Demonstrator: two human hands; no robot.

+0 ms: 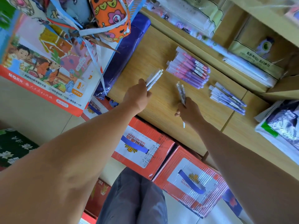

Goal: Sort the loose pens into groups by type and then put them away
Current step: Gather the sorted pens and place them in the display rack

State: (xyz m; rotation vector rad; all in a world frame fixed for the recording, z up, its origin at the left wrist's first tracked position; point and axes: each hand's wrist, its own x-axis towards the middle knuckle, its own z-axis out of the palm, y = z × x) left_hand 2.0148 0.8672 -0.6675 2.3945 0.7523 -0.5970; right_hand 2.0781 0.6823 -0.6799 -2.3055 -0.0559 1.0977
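Observation:
My left hand (138, 96) grips a small bunch of white pens (154, 78) that point up and to the right over the wooden shelf top (145, 62). My right hand (189, 111) holds another few white pens (180, 92), tips pointing away from me, one end sticking out below the fist. A stack of pink and purple pens (189, 68) lies on the shelf beyond my hands. To its right lies a smaller group of purple and clear pens (226, 97).
A blue wrapped bundle (127, 50) and a hanging picture bag (45, 62) crowd the shelf's left end. Packets of stationery (249, 68) line the back. A plastic-wrapped pack (281, 126) sits at the right. Red beer cartons (145, 143) stand below the shelf edge.

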